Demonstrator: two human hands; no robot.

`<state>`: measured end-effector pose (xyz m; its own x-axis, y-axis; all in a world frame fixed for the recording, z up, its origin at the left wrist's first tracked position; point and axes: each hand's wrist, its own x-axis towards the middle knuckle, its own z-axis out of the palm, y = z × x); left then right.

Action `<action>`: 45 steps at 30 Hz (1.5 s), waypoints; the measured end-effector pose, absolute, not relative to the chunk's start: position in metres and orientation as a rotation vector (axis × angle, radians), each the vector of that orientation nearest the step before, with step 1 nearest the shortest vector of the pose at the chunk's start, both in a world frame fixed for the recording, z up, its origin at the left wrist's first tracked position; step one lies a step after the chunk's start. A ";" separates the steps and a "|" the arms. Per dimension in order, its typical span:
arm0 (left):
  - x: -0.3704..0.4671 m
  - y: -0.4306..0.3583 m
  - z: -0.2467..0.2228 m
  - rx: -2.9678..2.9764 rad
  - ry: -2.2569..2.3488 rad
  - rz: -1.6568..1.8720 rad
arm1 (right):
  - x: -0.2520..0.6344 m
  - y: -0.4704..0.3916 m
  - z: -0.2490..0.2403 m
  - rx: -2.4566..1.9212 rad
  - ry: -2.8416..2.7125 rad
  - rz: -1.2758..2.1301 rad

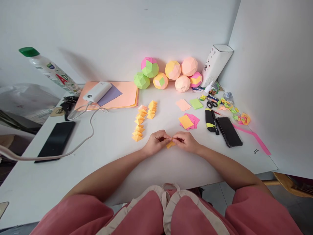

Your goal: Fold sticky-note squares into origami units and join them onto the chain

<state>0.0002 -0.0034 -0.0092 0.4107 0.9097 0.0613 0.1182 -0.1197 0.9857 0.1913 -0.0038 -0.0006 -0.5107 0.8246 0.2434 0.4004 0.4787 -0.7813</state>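
My left hand and my right hand meet above the front middle of the table. Between them they pinch a small orange piece of paper, partly covered by the fingers. Just left of my left hand runs a row of folded orange paper units, with a shorter row of folded units behind it. Beyond my right hand lie an orange paper square on pink squares, a stack of peach squares and a stack of green squares.
Several paper balls line the wall. On the right are a phone, a utility knife, scissors and a glue bottle. Leftward are a power bank with a cable, a dark phone and a tall bottle.
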 end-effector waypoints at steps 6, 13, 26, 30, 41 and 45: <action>0.001 -0.007 -0.005 1.470 1.045 0.801 | 0.192 -0.006 0.004 -1.069 -1.957 1.062; 0.001 -0.006 -0.002 1.585 0.968 0.793 | 0.195 -0.005 0.006 -1.131 -1.717 1.432; -0.001 -0.004 -0.004 1.469 0.918 0.832 | 0.192 -0.004 0.009 -1.107 -1.723 1.443; -0.001 -0.004 -0.002 1.454 0.885 0.738 | 0.193 -0.004 0.007 -1.115 -1.659 1.506; -0.002 0.001 -0.002 1.378 0.943 0.900 | 0.194 0.000 0.008 -1.119 -1.571 1.587; -0.002 -0.001 0.002 1.409 0.894 0.830 | 0.195 0.002 0.009 -1.097 -1.541 1.599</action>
